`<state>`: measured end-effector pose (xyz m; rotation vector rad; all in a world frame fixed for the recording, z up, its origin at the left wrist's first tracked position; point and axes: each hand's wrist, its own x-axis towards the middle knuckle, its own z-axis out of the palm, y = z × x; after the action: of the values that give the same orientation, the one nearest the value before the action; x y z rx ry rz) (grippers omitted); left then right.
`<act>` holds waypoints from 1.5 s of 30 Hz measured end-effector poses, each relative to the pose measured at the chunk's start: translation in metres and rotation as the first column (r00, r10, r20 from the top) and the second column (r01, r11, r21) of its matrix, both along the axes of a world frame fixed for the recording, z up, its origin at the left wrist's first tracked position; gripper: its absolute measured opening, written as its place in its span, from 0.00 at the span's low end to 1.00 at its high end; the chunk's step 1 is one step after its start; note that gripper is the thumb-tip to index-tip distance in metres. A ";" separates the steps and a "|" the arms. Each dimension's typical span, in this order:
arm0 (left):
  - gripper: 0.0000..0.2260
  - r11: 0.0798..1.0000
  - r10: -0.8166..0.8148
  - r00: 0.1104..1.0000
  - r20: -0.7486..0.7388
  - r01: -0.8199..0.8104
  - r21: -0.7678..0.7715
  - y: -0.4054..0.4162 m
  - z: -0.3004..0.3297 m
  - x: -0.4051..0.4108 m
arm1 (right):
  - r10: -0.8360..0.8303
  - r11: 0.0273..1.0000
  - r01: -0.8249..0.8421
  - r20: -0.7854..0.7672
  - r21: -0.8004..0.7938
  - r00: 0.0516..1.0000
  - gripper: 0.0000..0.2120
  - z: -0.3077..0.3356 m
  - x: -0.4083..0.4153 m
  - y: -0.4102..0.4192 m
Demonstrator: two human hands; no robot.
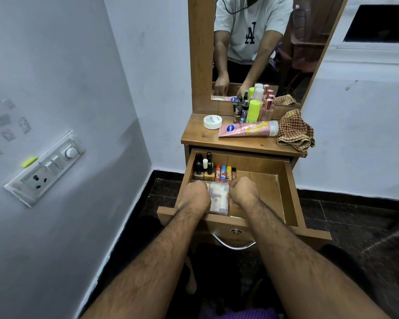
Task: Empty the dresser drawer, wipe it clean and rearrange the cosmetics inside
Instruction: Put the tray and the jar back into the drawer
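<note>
Both hands set a clear box of cosmetics into the open drawer, low in the middle of the frame.

We see the left hand (pixel 197 195) and the right hand (pixel 243 191) with fingers curled on the 2 short sides of the clear plastic box (pixel 218 199), which sits in the front left part of the drawer (pixel 288 192). Its long axis runs from the drawer front toward the back, so it points up in the frame. Just behind it stand the nail polish bottles (pixel 203 169) and the 3 lip balm sticks (pixel 223 173). We think the risk is here: if the box is pushed further back, its far edge can knock these upright bottles over. The pink lotion tube (pixel 247 128) lies on the dresser top, long axis left to right, beside the checked cloth (pixel 295 130).
</note>
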<state>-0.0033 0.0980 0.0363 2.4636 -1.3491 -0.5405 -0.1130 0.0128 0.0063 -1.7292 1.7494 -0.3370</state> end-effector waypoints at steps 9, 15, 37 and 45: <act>0.08 0.922 0.003 0.971 -0.238 -0.095 -0.375 -0.012 0.015 0.014 | 0.060 0.948 0.007 0.201 -0.317 0.978 0.05 0.024 0.001 0.002; 0.09 0.813 0.027 0.964 -0.263 -0.174 -0.556 -0.065 0.047 0.047 | 0.153 0.904 -0.013 0.295 -0.427 0.943 0.07 0.070 0.020 -0.041; 0.12 0.847 0.090 0.924 -0.373 -0.267 -0.459 -0.180 0.064 0.086 | 0.142 0.962 -0.049 0.338 -0.269 0.930 0.11 0.094 0.083 -0.144; 0.07 0.668 0.020 0.703 -0.711 -0.538 -0.514 -0.134 0.071 0.062 | 0.136 0.965 0.049 0.651 -0.259 0.747 0.10 0.106 0.055 -0.092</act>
<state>0.0588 -0.0363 0.1070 1.5571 -0.6281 -0.5898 -0.0584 -0.0795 0.1120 -1.5365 1.1601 -1.0675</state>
